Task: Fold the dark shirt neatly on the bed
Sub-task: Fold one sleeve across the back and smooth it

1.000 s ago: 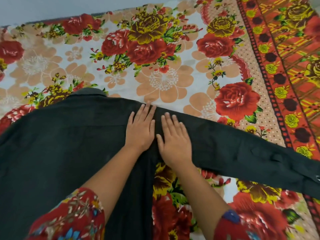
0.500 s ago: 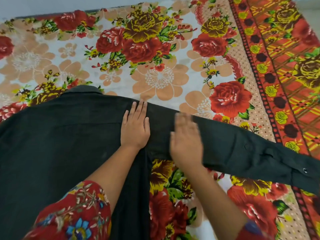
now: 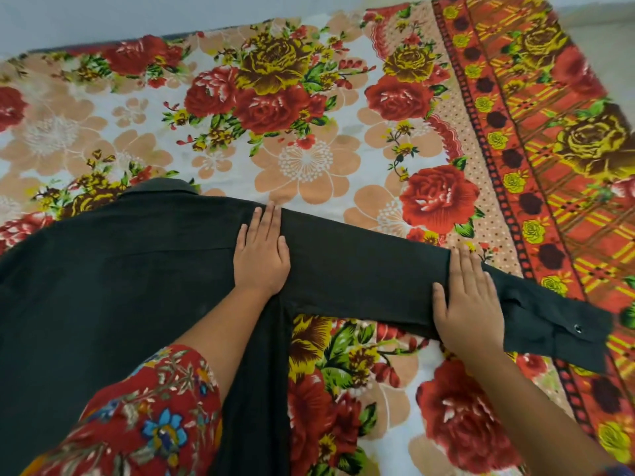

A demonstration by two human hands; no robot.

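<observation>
Dark shirt on one bed, left hand and right hand flat, grip apart

Setting: a home, sleeping area. Evidence: bed spread with a printed floral sheet, red and yellow roses and peach blossoms on a white ground, with a wide red-orange patterned border along the right side. Plain pale wall beyond the far edge. Dark shirt laid out flat on the sheet, collar away from the wearer of the camera. Loose flower-print sleeve on the person's left arm, everyday house dress.
</observation>
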